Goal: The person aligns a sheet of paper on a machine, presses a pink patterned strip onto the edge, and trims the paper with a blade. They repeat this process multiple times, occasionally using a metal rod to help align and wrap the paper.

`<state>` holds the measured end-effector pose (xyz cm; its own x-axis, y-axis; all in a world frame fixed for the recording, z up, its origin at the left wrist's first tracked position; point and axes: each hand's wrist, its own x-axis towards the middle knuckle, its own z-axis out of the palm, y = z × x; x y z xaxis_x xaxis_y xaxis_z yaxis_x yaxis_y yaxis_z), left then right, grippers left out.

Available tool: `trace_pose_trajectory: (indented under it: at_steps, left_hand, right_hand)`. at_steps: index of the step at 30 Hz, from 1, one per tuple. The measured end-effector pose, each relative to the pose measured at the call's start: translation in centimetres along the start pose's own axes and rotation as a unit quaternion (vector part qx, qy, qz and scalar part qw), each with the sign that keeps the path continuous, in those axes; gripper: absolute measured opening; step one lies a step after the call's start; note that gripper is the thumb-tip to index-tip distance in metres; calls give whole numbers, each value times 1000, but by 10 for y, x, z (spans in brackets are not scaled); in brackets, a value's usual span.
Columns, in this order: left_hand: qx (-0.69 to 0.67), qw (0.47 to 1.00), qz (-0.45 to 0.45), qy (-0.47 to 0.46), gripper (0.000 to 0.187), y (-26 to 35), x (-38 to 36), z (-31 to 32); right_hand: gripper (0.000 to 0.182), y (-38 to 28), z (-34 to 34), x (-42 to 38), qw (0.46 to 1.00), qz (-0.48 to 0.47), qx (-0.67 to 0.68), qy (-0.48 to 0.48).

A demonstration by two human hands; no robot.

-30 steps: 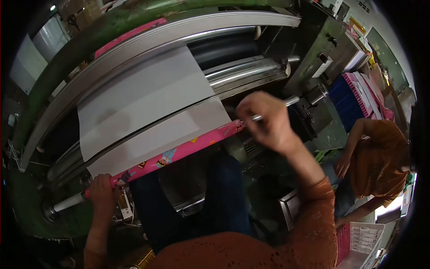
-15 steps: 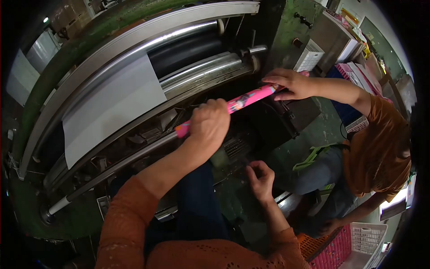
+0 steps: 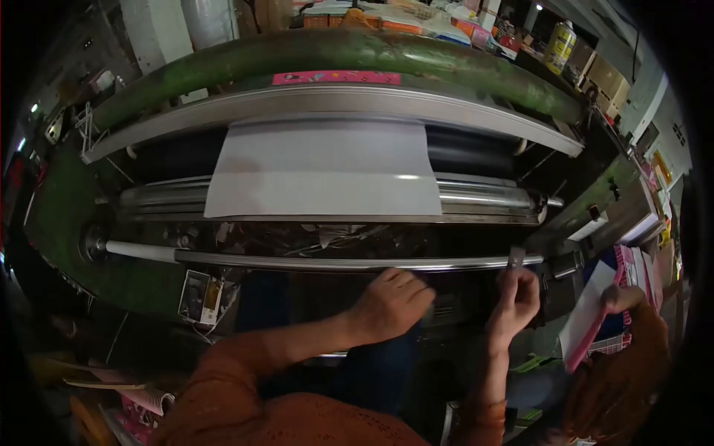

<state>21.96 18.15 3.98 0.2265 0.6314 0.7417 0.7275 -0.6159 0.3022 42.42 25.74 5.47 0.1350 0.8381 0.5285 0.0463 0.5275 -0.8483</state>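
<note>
My left hand [image 3: 394, 306] is curled into a loose fist in front of the metal bar [image 3: 312, 262], with nothing showing in it. To its right my right hand [image 3: 515, 303] is raised, thumb and fingers pinching a small flat grey metal piece [image 3: 516, 258] that looks like a blade. Beyond both hands a white sheet [image 3: 327, 167] hangs down over the machine's rollers [image 3: 483, 199]. A strip of pink printed sheet [image 3: 335, 77] shows behind the pale crossbar [image 3: 223, 111].
At the right a co-worker's hand [image 3: 623, 299] holds a white and pink sheet [image 3: 587, 320]. A yellow spray can [image 3: 559, 48] stands on the machine's far side. A small open box [image 3: 199, 296] is at the bar's left end. Scraps [image 3: 323, 236] lie under the rollers.
My left hand has let go of the pink printed roll, which it and the co-worker's hand both held. My right hand has risen. The view has swung round to face the machine.
</note>
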Motion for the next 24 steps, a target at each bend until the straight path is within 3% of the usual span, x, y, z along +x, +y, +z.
trace_pose_trajectory:
  at_steps: [3,5,6,7,8,9,11,12,13,14,16,17,19,20,21,23,24]
  left_hand:
    - [-50,977,-198,-69,7,-25,-84,-48]
    - [-145,897,-416,-46,8,-39,-122,-70]
    - [-190,848,-495,-8,12,-49,-136,-77]
    - [-215,832,-506,76,13,-68,-158,-71]
    - [-238,810,-512,161,15,-84,-175,-69]
    - [-294,783,-517,181,14,-91,-174,-85]
    - [-408,720,-474,301,16,-102,-169,-104]
    - [-502,654,-434,363,23,-106,-165,-111]
    - [-502,651,-434,368,23,-121,-173,-111]
    - [-535,599,-408,434,25,-141,-188,-105]
    - [-593,516,-356,505,28,-156,-206,-106]
    - [-594,514,-356,506,28,-157,-210,-112]
    - [-565,530,-396,494,28,-146,-209,-126]
    - [-518,564,-430,478,18,-127,-198,-134]
    - [-520,562,-435,474,18,-124,-207,-135]
    - [-510,643,-425,381,12,-125,-222,-139]
    - [-461,649,-462,392,15,-117,-211,-142]
  right_hand:
    - [8,-47,111,68,993,-68,44,-89]
    - [17,-61,190,123,984,-119,58,-120]
    - [24,-72,222,149,979,-166,-42,-113]
    - [28,-80,251,171,970,-190,-105,-112]
    - [26,-73,282,197,987,-75,-16,-145]
    - [24,-65,302,210,982,43,70,-172]
    - [24,-87,298,189,954,176,128,-208]
    - [26,-89,281,173,923,184,153,-300]
    - [28,-105,262,124,916,190,162,-315]
    - [27,-102,243,74,906,199,142,-344]
    - [32,-88,191,-8,706,315,-6,-635]
    - [36,-63,174,-50,620,383,-55,-683]
    - [34,-7,137,-99,723,492,40,-483]
    - [28,13,126,-98,773,519,104,-350]
    - [23,34,110,-93,805,531,165,-206]
    - [12,81,90,-78,827,458,327,-16]
    - [11,100,76,-73,845,422,327,-40]
